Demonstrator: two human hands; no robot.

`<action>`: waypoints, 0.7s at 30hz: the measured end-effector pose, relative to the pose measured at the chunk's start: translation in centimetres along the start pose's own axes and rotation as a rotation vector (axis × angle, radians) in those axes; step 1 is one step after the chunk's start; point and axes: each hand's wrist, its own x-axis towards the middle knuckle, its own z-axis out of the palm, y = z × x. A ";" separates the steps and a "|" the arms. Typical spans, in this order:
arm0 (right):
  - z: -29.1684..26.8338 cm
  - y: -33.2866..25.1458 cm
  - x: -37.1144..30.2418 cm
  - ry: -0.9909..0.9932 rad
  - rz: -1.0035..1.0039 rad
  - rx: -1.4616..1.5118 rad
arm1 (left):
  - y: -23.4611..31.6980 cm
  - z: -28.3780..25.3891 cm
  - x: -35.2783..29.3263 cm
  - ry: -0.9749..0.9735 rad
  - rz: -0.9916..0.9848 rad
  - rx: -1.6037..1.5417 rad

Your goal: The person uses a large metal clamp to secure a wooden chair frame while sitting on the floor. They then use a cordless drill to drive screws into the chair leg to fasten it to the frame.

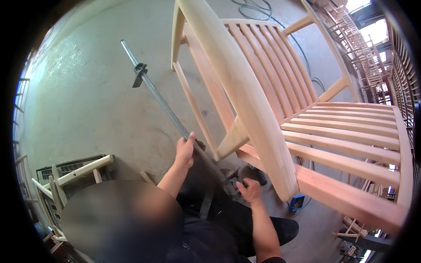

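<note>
Two hands grip one clamp [170,113], which slants up and to the left over the floor. The right hand [250,190] has its fingers curled at the handle on the near end; the left hand [185,151] is wrapped around the pipe. One blue box [297,202] sits on the floor, right of the right hand. One slatted wooden chair [261,118] with two armrests is just right of the clamp. One dark stop [140,72] is near the pipe's far end.

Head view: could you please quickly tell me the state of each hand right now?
Left hand: closed, holding the metal clamp by its bar.
Right hand: closed, holding the same clamp's dark lower end.
</note>
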 end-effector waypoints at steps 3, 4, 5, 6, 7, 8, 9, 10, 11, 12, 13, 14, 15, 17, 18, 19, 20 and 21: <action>-5.3 -2.1 0.2 0.145 -0.115 0.089 | 4.8 2.6 -3.1 -0.128 -0.019 -0.236; -7.3 -2.3 0.1 0.031 -0.043 0.106 | 6.8 4.1 -3.6 -0.162 -0.045 -0.348; -9.1 -3.1 0.5 -0.088 0.030 0.131 | 8.0 4.9 -4.0 -0.189 -0.072 -0.457; -10.8 -5.0 0.9 -0.208 0.068 0.074 | 8.1 4.0 -3.9 -0.367 -0.074 -0.496; -11.3 -4.9 1.0 -0.216 0.089 0.208 | 8.5 3.1 -2.9 -0.571 -0.081 -0.533; -11.3 -4.8 0.3 -0.231 0.123 0.347 | 8.5 2.5 -2.3 -0.764 -0.106 -0.563; -11.2 -4.7 -0.4 -0.251 0.154 0.490 | 8.5 2.6 -2.5 -0.932 -0.101 -0.610; -11.2 -4.8 -0.8 -0.240 0.135 0.535 | 8.9 3.2 -2.9 -1.103 -0.093 -0.653; -11.1 -4.8 -0.5 -0.182 0.120 0.480 | 9.4 4.0 -3.1 -1.275 -0.084 -0.698; -10.7 -4.7 -0.1 -0.130 0.113 0.427 | 10.2 5.1 -4.1 -1.022 -0.092 -0.637; -10.5 -4.8 0.0 -0.083 0.107 0.367 | 11.2 6.4 -5.4 -0.769 -0.096 -0.575; -10.9 -6.3 0.3 -0.028 0.090 0.337 | 12.0 7.5 -5.9 -0.521 -0.085 -0.512; -10.6 -6.9 0.7 -0.010 0.097 0.325 | 12.5 8.2 -5.3 -0.510 -0.031 -0.475; -9.6 -7.8 0.7 -0.003 0.126 0.310 | 12.7 7.8 -3.5 -0.454 0.069 -0.401; -9.1 -8.3 0.8 0.019 0.161 0.302 | 13.2 7.8 -2.9 -0.445 0.086 -0.368; -8.9 -8.6 1.0 0.052 0.159 0.305 | 13.3 8.1 -2.3 -0.414 0.087 -0.356; -8.9 -9.0 1.3 0.083 0.155 0.309 | 13.3 8.6 -1.7 -0.381 0.090 -0.346; -8.5 -9.2 1.7 0.113 0.145 0.318 | 13.4 9.1 -1.0 -0.346 0.102 -0.334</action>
